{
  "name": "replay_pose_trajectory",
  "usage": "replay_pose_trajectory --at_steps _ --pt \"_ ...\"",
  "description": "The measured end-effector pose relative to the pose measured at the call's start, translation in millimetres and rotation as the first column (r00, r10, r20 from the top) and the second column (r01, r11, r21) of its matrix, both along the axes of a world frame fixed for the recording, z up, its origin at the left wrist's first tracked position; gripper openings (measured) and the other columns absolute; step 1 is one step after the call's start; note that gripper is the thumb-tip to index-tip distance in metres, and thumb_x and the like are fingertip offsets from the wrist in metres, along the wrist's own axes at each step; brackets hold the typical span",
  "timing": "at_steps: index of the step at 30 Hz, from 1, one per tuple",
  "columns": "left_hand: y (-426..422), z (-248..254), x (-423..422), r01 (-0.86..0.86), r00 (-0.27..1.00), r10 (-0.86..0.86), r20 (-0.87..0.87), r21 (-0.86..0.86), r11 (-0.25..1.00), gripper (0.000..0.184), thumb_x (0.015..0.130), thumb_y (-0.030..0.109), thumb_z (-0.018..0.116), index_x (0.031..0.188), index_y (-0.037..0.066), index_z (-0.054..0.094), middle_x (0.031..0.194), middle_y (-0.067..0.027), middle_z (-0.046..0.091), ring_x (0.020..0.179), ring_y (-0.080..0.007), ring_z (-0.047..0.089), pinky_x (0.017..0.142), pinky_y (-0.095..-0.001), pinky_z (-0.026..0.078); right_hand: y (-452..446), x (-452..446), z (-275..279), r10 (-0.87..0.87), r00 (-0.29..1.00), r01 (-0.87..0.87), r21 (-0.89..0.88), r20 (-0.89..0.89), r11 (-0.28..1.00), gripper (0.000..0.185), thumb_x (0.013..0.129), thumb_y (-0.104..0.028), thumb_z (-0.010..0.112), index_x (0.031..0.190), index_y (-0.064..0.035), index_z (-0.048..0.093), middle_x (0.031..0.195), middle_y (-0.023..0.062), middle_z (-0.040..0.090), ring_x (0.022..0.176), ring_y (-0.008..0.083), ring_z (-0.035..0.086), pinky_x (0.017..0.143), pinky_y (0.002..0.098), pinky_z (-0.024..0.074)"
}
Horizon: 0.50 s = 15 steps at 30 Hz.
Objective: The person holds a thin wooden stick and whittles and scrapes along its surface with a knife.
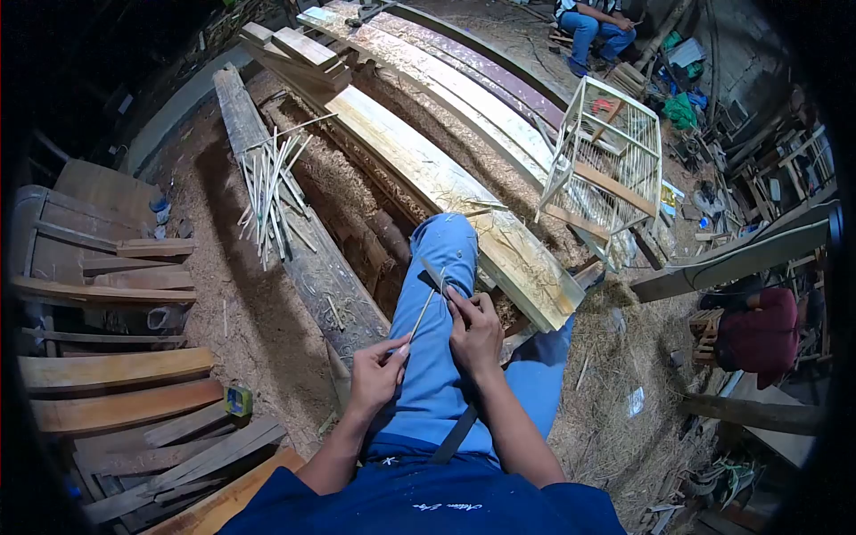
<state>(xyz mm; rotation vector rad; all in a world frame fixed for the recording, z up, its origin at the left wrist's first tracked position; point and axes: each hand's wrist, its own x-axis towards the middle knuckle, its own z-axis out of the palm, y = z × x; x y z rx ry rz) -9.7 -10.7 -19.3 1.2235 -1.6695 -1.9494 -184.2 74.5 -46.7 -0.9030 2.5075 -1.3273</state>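
My left hand [378, 378] pinches the lower end of a thin wooden stick [421, 316], which slants up over my blue-jeaned thigh. My right hand [475, 330] is closed around a small knife [432, 272], its handle mostly hidden in the fingers. The blade crosses the stick's upper end above the knee; whether the edge touches it, I cannot tell. A loose pile of similar thin sticks [267, 192] lies on a weathered plank [321, 276] ahead and to the left.
Beside my knee runs a thick pale board [419, 165] with shavings on it. A white slatted cage [615, 160] stands at the right. Curved wooden pieces [125, 367] and a yellow tape measure [238, 400] lie at left. Two other people [596, 31] sit farther off.
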Motion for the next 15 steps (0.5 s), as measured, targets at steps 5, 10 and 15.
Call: replay_pose_trajectory --at_steps 5,10,15 --pt "9 6 24 -0.012 1.000 0.012 0.000 0.035 0.999 0.027 0.100 0.007 0.067 0.124 -0.004 0.070 0.069 0.0026 0.061 0.052 -0.0023 0.047 0.047 -0.0204 0.036 -5 -6 -2 -0.035 0.999 0.035 -0.005 -0.010 0.999 0.027 0.093 -0.014 0.071 0.120 -0.0164 0.077 0.087 0.0125 0.061 0.074 0.0298 0.063 0.068 0.0413 0.0504" --pt "-4 10 -2 0.036 0.999 -0.036 -0.001 0.130 0.991 0.033 0.099 0.010 0.068 0.130 -0.002 0.066 0.064 0.0010 0.061 0.050 -0.0033 0.051 0.045 -0.0206 0.038 -9 -10 -7 -0.015 1.000 0.013 -0.110 -0.019 0.994 0.028 0.093 -0.013 0.071 0.121 -0.0159 0.077 0.086 0.0122 0.062 0.073 0.0276 0.064 0.067 0.0396 0.0508" --pt "-24 15 -54 0.094 0.995 -0.095 0.007 0.100 0.991 0.031 0.100 0.011 0.067 0.129 0.000 0.068 0.064 0.0017 0.061 0.049 -0.0029 0.050 0.045 -0.0204 0.037 -3 -14 -6 0.104 0.994 -0.100 -0.107 0.031 0.989 0.029 0.094 -0.018 0.072 0.122 -0.0221 0.076 0.087 0.0117 0.060 0.074 0.0308 0.065 0.067 0.0434 0.0517"
